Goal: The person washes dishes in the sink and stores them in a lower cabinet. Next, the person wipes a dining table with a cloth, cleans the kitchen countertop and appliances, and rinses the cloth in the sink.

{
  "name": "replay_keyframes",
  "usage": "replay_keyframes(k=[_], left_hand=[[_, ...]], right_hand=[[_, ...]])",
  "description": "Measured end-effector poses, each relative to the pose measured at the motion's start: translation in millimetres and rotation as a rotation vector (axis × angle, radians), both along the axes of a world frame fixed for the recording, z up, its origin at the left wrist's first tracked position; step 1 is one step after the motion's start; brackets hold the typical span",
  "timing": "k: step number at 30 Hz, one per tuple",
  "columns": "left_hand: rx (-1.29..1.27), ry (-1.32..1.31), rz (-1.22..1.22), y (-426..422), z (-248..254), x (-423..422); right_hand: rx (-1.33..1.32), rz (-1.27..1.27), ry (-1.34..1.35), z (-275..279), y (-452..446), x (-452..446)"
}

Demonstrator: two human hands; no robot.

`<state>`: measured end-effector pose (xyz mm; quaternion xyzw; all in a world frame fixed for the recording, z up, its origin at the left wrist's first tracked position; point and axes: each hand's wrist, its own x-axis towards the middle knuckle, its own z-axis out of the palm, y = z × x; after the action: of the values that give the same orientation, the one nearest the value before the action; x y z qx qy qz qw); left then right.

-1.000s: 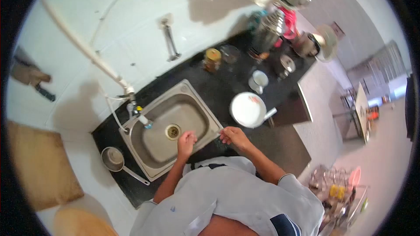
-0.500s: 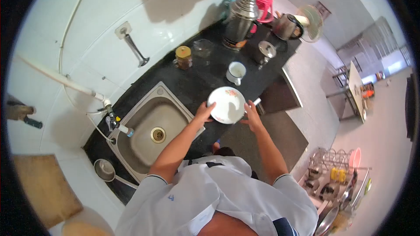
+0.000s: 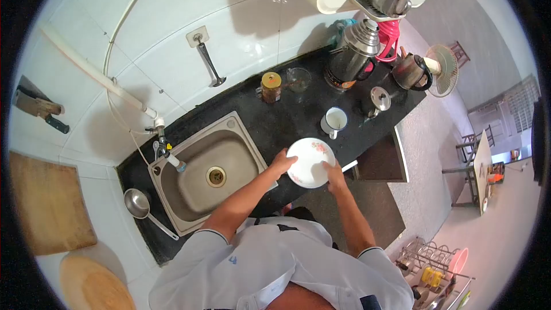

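Note:
A white plate [image 3: 310, 163] with orange-pink flower patterns is held between my two hands, over the front edge of the black counter. My left hand [image 3: 282, 163] grips its left rim, thumb on top. On the right rim, my right hand [image 3: 334, 175] holds it the same way; the fingers beneath are hidden. Just beyond the plate stands a white enamel mug [image 3: 334, 120]. To the left lies a steel sink [image 3: 195, 186] with a faucet [image 3: 172, 158] at its left side.
Along the counter stand a yellow-lidded jar [image 3: 271, 87], a glass bowl [image 3: 298, 79], a lidded steel cup [image 3: 379, 100], a thermos [image 3: 354, 54] and a kettle [image 3: 410, 73]. A ladle [image 3: 138, 204] lies left of the sink. An open cabinet door [image 3: 400, 155] juts out at right.
The camera view has shifted, so the counter and sink appear lower and the wall unit shows more. Both hands still hold the plate; my right thumb now lies over its rim.

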<state>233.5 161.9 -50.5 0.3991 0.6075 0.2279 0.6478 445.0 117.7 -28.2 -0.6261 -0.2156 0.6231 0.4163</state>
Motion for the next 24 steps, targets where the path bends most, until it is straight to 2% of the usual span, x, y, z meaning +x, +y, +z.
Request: replay_keyframes(k=[2,3,4,5,6,7,9,11,12,13,14,15,17,19,21,23,24], left_hand=[[0.095,0.077,0.027,-11,-6,-15],[0.184,-0.014,0.084,-22,-2,-26],[0.22,-0.312,0.26,-40,10,-48],[0.234,-0.344,0.316,-45,21,-60],[0.312,-0.24,0.308,-49,48,-77],[0.451,-0.145,0.341,-50,52,-93],[0.523,0.015,0.413,-57,100,-121],[0.716,0.033,0.466,-65,135,-148],[0.758,0.028,0.478,-67,138,-166],[0.901,0.113,0.469,-71,156,-177],[0.999,0.109,0.49,-73,165,-188],[1.096,0.105,0.509,-75,171,-200],[1.193,0.201,0.533,-82,180,-223],[1.21,0.142,0.573,-85,183,-244],[1.438,0.391,0.519,-86,190,-264],[1.41,0.408,0.504,-89,201,-276],[1.512,0.448,0.481,-87,208,-280]], right_hand=[[0.106,0.001,-0.071,3,-3,-12],[0.214,0.083,-0.12,13,2,-24],[0.304,0.161,-0.171,30,2,-39],[0.34,0.224,-0.312,54,7,-56],[0.389,0.248,-0.271,87,9,-77],[0.485,0.298,-0.254,103,14,-93],[0.589,0.368,-0.228,127,23,-123],[0.856,0.489,-0.24,149,33,-152],[0.864,0.508,-0.231,160,36,-166],[0.995,0.547,-0.228,169,40,-180],[1.126,0.582,-0.223,177,43,-193],[1.134,0.595,-0.215,184,45,-206],[1.423,0.608,-0.188,193,48,-230],[1.484,0.62,-0.119,198,52,-250],[1.643,0.644,-0.144,208,54,-265],[1.683,0.651,-0.149,214,55,-278],[1.719,0.653,-0.148,215,56,-283]])
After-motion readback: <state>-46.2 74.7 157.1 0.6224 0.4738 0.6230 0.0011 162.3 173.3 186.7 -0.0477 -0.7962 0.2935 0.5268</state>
